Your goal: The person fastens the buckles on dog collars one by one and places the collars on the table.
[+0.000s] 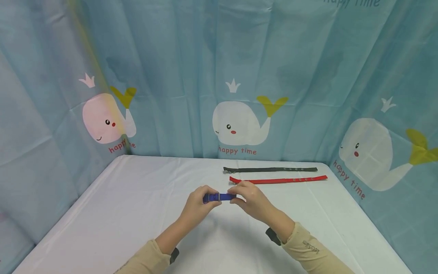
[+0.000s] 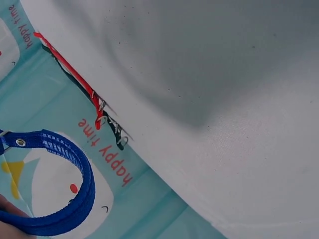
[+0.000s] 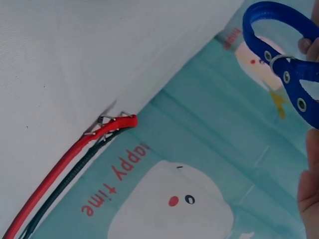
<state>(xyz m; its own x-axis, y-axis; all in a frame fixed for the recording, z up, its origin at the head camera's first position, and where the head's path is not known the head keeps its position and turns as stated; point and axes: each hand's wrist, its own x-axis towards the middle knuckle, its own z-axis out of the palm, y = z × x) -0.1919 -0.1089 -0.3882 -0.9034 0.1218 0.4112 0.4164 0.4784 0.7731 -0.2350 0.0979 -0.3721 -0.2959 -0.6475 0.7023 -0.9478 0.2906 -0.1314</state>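
Observation:
A blue collar (image 1: pixel 226 196) with a metal buckle is held up above the table between both hands. It is bent into a loop; its metal-ringed holes and a D-shaped ring show on the strap (image 3: pixel 286 77) in the right wrist view. My left hand (image 1: pixel 199 201) pinches the collar beside the buckle, thumb below and fingers above. On the other side, my right hand (image 1: pixel 252 198) pinches the strap's right part between thumb and fingers. In the left wrist view the blue loop (image 2: pixel 88 189) hangs in front of the curtain, and only a bit of a hand shows.
Behind the hands, a red collar (image 1: pixel 280 180) and a dark green collar (image 1: pixel 270 169) lie stretched out side by side on the white table (image 1: pixel 113 201). A light blue curtain (image 1: pixel 184 76) printed with whales stands around the table's back and sides.

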